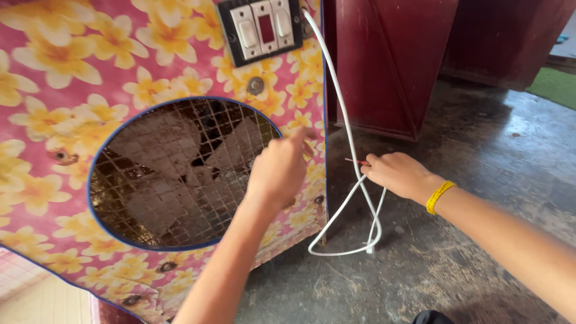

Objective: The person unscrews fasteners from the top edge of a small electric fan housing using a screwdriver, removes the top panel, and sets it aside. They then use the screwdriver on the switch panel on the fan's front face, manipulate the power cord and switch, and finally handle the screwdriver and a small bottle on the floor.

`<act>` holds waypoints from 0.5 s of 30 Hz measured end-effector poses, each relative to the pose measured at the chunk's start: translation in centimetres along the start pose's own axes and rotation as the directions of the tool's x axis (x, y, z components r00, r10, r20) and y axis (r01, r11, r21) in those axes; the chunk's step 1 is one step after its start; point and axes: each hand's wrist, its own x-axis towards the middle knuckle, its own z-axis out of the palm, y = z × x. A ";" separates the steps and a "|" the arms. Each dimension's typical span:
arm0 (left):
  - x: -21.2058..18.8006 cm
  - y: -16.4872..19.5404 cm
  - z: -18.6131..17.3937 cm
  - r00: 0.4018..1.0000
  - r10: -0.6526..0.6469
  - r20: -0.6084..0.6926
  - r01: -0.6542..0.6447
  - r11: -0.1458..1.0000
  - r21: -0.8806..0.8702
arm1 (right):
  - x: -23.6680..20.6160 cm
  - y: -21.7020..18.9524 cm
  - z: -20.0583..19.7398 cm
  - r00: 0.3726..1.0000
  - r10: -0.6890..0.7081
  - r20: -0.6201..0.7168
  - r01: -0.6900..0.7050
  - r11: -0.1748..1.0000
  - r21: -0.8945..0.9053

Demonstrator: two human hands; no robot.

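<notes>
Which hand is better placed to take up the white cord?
Probably the right hand: it sits against the white cord, pinching a thin reddish piece. The left hand is at the cooler panel's edge.

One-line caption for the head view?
Left hand touches a floral-covered fan box while right hand holds its white cable.

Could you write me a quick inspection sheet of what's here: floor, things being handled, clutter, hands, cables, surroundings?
Surface: grey concrete floor, stained and dusty.
Job's things: flowered cooler with a round mesh fan opening; switch panel at the top.
Clutter: nothing seen.
Hands: left hand at the cooler's front right edge; right hand pinches a thin red stick beside the cable.
Cables: white cable runs down from the panel, looped on the floor.
Surroundings: dark red cabinet; green mat.
</notes>
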 end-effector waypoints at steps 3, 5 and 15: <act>0.4 0.3 -3.9 0.988 0.085 -0.129 -0.090 0.995 -0.035 | 0.7 -0.7 -0.3 0.999 -0.010 0.042 0.010 1.000 0.002; 0.6 0.1 -6.3 0.978 0.103 -0.181 -0.110 0.994 -0.025 | 1.2 -1.0 -1.2 0.998 -0.050 0.022 0.049 0.997 0.061; 3.9 0.4 -17.0 0.808 0.318 -0.496 -0.265 0.948 0.175 | 2.0 2.3 -14.7 0.800 -0.126 -0.587 0.235 0.965 0.114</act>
